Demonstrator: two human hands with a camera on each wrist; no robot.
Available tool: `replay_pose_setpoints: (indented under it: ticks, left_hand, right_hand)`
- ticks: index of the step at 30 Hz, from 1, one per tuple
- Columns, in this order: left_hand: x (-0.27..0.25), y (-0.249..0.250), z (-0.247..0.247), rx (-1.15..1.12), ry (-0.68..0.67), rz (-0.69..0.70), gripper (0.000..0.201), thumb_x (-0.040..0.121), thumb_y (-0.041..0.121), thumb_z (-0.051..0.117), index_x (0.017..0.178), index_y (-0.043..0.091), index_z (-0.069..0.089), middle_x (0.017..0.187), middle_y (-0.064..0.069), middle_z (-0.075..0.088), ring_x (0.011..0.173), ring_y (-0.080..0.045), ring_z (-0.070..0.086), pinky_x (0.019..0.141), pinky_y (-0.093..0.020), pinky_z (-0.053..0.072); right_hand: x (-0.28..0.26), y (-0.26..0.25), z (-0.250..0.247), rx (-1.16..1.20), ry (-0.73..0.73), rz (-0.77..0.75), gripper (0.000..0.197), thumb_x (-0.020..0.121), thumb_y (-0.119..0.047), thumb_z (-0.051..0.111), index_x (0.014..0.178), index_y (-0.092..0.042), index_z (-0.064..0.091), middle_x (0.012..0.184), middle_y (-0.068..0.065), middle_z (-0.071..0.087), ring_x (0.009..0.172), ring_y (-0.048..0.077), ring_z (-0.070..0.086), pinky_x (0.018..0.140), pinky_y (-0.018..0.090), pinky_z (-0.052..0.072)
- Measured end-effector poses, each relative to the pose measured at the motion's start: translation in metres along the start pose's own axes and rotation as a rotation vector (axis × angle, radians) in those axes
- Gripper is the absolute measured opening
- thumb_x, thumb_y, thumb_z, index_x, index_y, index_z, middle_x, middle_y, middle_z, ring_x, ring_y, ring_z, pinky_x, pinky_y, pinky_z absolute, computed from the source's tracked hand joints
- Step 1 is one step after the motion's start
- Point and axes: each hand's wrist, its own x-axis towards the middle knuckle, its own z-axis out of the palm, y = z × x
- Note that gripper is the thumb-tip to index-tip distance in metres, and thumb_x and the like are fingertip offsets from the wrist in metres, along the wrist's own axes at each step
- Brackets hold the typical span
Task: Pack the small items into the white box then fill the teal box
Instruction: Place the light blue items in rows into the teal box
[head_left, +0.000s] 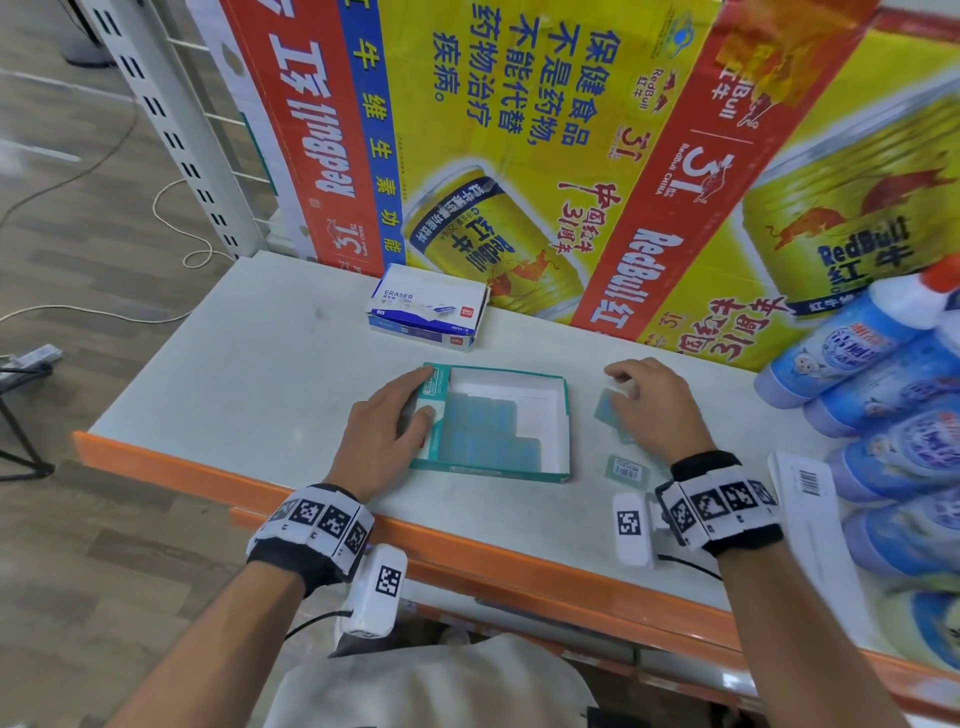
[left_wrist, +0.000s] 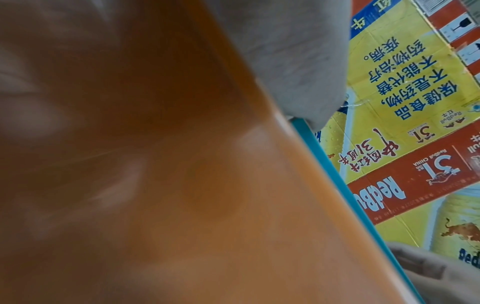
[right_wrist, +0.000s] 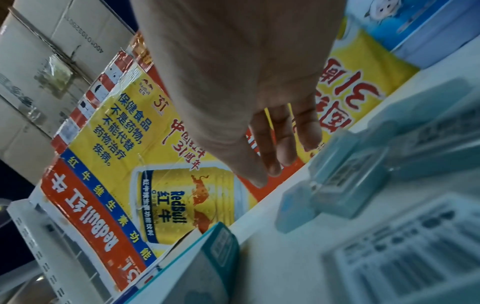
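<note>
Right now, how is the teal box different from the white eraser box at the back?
The teal box lies open, showing small blue packets inside; the white eraser box looks shut, its contents hidden. The teal box sits near the shelf's front edge with the left hand resting on its left side; no hand touches the eraser box, which stands back by the yellow carton. The teal box looks wider and flatter. Both are small cardboard boxes on the same white shelf.

the teal box (head_left: 560, 395) lies mid-shelf, the eraser box (head_left: 427, 306) behind it, loose small items (head_left: 626, 468) to its right.
</note>
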Motion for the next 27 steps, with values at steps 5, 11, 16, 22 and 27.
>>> replay_pose_setpoints:
  ticks: [5,11,16,22,27]
  left_hand:
    - [0.000,0.001,0.000,0.005,-0.003,-0.004,0.050,0.089,0.043,0.038,0.138,0.032,0.039,0.132,0.004,0.055,0.092,-0.009,0.057,0.089,-0.043,0.049]
    - [0.000,0.000,0.000,0.005,-0.003,-0.009,0.049,0.090,0.042,0.039,0.137,0.031,0.040,0.134,0.006,0.054,0.106,-0.013,0.058,0.090,-0.047,0.048]
    - [0.000,0.001,0.000,-0.001,0.005,-0.010,0.049,0.090,0.041,0.039,0.137,0.031,0.040,0.135,0.007,0.054,0.108,-0.012,0.058,0.090,-0.046,0.048]
    - [0.000,0.001,0.000,0.000,0.006,-0.008,0.049,0.090,0.041,0.040,0.137,0.029,0.041,0.133,0.005,0.055,0.106,-0.012,0.059,0.089,-0.046,0.049]
    - [0.000,0.001,0.001,0.005,-0.003,-0.012,0.048,0.090,0.041,0.039,0.137,0.030,0.040,0.134,0.006,0.054,0.106,-0.012,0.058,0.088,-0.046,0.049]
  right_hand:
    - [0.000,0.011,0.007,-0.099,-0.151,0.046,0.046,0.086,-0.010,0.060,0.132,-0.011,0.051,0.131,0.011,0.051,0.125,0.028,0.038,0.105,0.032,0.029]
    - [0.000,0.008,0.008,-0.065,-0.132,0.049,0.042,0.078,-0.010,0.070,0.119,-0.013,0.058,0.118,0.008,0.046,0.110,0.023,0.047,0.095,0.028,0.037]
    - [-0.001,0.003,0.006,-0.053,-0.197,-0.014,0.019,0.083,-0.009,0.065,0.099,-0.018,0.058,0.103,0.004,0.050,0.089,0.020,0.051,0.075,0.027,0.037]
    - [0.000,-0.017,0.000,0.161,-0.052,-0.044,0.027,0.080,-0.010,0.068,0.101,-0.024,0.058,0.089,-0.009,0.054,0.068,0.004,0.048,0.065,0.015,0.040]
    - [0.001,-0.043,0.011,0.236,-0.098,-0.135,0.016,0.084,-0.009,0.063,0.093,-0.021,0.059,0.080,-0.016,0.052,0.064,0.001,0.048,0.060,0.006,0.039]
